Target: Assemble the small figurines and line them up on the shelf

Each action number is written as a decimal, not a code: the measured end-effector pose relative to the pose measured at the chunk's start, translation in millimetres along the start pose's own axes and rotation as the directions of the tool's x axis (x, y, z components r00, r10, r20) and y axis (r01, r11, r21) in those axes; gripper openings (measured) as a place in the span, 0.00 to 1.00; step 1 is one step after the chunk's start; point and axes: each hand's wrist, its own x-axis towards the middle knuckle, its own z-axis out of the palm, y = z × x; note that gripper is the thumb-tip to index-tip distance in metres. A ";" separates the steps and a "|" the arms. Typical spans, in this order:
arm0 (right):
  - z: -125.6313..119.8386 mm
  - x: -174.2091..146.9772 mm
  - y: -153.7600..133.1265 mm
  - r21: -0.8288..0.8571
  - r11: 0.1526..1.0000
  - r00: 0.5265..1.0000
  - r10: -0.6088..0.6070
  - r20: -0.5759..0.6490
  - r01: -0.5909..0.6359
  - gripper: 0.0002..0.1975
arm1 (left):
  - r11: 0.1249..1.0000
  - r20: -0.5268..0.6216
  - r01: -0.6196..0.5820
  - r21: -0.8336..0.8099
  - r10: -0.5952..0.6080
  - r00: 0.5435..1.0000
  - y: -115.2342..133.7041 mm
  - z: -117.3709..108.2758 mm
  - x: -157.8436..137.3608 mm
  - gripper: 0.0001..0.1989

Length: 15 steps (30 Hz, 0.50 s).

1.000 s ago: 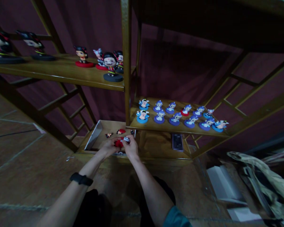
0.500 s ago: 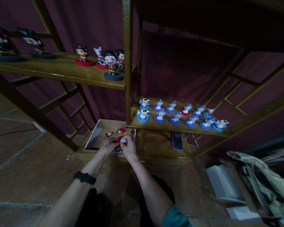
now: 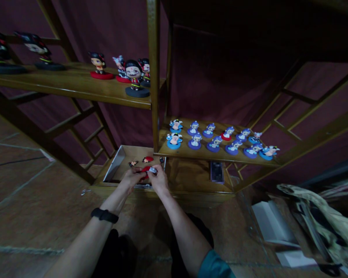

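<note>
Over the front of an open cardboard box [image 3: 113, 170], both hands meet at one small toy. My left hand [image 3: 133, 178] is closed on a red round base [image 3: 145, 169]. Pinched in my right hand [image 3: 159, 179] is a small whitish figurine [image 3: 152, 170] that touches the red base; its details are hidden by the fingers. Inside the box lie a dark-haired figurine [image 3: 133, 163], a red-based figurine [image 3: 147, 159] and, at the right wall, a small dark piece [image 3: 161, 160].
On the right shelf [image 3: 188, 153] stand rows of purple-based figurines [image 3: 214, 143] and blue-based ones [image 3: 174, 141]. The upper left shelf [image 3: 75, 87] carries black-haired figurines [image 3: 135, 77]. A wooden post [image 3: 153, 77] separates them. A dark, blurred-out rectangle [image 3: 217, 172] lies on the bottom board.
Both hands stay together over the box. The whitish figurine has tilted slightly and more of the red base shows between the fingers. The view has shifted a little.
</note>
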 end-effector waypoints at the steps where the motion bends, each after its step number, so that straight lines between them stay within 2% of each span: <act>1: -0.6 -0.2 -0.8 0.000 1.000 1.000 0.001 0.001 -0.001 0.08 | 1.000 -0.005 0.000 0.002 0.000 1.000 0.1 -0.1 0.0 0.12; 15: -2.2 -2.6 -5.9 0.009 1.000 1.000 -0.006 -0.004 0.006 0.07 | 1.000 -0.018 0.005 0.006 -0.005 1.000 3.9 -0.3 -2.1 0.07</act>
